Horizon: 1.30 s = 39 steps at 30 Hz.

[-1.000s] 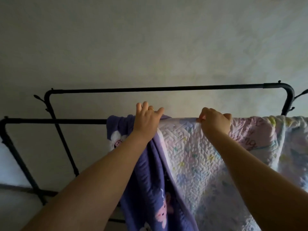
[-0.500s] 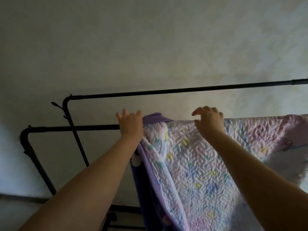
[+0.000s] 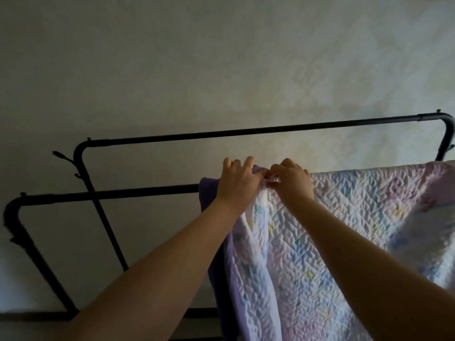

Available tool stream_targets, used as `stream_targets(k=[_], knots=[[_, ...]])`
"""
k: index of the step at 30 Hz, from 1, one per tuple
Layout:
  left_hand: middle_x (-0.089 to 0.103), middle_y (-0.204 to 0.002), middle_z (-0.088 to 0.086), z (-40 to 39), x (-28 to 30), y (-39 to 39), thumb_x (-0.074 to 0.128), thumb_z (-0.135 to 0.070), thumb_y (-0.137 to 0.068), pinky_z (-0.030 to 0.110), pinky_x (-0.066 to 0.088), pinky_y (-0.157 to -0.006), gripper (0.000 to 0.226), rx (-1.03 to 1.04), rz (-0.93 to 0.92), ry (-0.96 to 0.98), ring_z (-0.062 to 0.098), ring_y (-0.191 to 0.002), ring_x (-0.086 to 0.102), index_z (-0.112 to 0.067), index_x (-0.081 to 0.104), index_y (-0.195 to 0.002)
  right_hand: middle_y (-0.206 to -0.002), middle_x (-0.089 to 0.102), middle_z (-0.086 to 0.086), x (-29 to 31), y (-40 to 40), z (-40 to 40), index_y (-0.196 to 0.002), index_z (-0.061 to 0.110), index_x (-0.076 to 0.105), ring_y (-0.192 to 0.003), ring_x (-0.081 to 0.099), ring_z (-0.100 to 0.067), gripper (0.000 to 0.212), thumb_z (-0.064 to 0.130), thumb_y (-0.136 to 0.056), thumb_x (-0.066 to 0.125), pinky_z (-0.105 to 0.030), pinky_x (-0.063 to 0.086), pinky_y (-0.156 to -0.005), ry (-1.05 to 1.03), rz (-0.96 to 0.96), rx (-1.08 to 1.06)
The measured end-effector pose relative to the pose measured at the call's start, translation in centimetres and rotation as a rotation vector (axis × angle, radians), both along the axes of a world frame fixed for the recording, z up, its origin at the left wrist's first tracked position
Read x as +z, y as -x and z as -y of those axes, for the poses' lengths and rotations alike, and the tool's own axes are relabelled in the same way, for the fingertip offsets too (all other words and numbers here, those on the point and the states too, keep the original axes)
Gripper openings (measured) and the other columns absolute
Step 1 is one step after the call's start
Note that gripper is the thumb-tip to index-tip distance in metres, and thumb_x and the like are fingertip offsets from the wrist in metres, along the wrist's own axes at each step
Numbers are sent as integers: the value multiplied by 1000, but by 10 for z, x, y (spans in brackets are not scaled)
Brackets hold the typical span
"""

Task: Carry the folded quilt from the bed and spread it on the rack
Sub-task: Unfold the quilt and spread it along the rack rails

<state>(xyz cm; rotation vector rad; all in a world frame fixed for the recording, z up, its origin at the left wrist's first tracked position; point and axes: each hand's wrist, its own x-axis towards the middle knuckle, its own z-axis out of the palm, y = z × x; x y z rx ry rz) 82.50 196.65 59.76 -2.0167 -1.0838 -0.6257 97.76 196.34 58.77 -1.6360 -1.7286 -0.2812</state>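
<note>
Both hands now meet: left hand and right hand pinch pastel stitched quilt draped over black metal tube rack, before pale mottled wall.

We face a plain, pale plastered wall (faintly mottled), dim at the left and brighter toward the right.

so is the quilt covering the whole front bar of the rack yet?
No, the quilt hangs only over the right part of the front bar, whose left stretch is bare.
</note>
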Motion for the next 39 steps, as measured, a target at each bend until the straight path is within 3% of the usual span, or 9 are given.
stream_targets(k=[7,10,15,18,22,27,31,36,39], knots=[[58,-97,6,-13,12,44,51,-19,-90,37,39,-83,19,259,-45,82,27,-81,60,-22,69,-94,-88,63,7,5,-9,-7,-84,30,67,-89,56,-18,16,45,-81,67,-34,33,-84,-34,77,-19],[54,-108,9,-19,10,102,44,-18,-91,40,35,-89,27,497,-58,191,31,-93,58,-17,69,-100,-90,67,4,5,-18,-8,-85,29,65,-91,55,-20,18,47,-83,65,-37,31,-84,-63,90,-137],[56,-104,9,-13,-5,202,56,-20,-86,39,37,-89,19,740,11,202,30,-86,60,-18,73,-93,-96,68,-4,14,-16,-7,-91,25,64,-100,52,-27,19,44,-86,61,-39,31,-84,44,100,-353],[56,-102,6,-16,2,241,55,-14,-87,39,41,-87,16,842,46,294,27,-88,60,-19,69,-92,-96,66,-5,22,9,-9,-94,21,66,-102,51,-29,13,29,-84,61,-39,33,-86,102,108,-507],[66,-102,17,-32,12,280,51,-7,-93,38,47,-81,18,725,481,468,32,-93,61,-5,69,-96,-110,63,-8,22,62,-19,-103,27,66,-107,50,-32,26,12,-85,55,-42,35,-91,71,-6,-349],[69,-86,25,-36,23,314,66,-30,-87,32,41,-62,35,385,805,447,36,-80,64,5,70,-83,-110,68,-5,8,122,-34,-101,30,67,-103,59,-32,26,15,-83,56,-34,35,-84,138,-155,-174],[68,-85,20,-46,31,337,63,-49,-84,35,46,-61,52,520,871,564,35,-81,65,3,66,-81,-101,71,-14,-3,115,-35,-104,27,65,-88,63,-36,32,9,-86,44,-41,53,-78,86,-277,-259],[68,-86,20,-57,29,389,61,-54,-84,32,43,-60,55,670,821,522,34,-78,64,-5,50,-60,-98,71,-15,-4,117,-32,-104,25,64,-84,62,-36,37,6,-88,37,-46,53,-77,63,-246,-323],[65,-84,17,-61,29,398,54,-35,-93,31,43,-61,38,770,670,537,29,-71,59,-1,66,-82,-95,71,-14,-2,129,-36,-107,24,63,-87,61,-35,38,4,-89,36,-42,49,-79,95,-204,-378]])
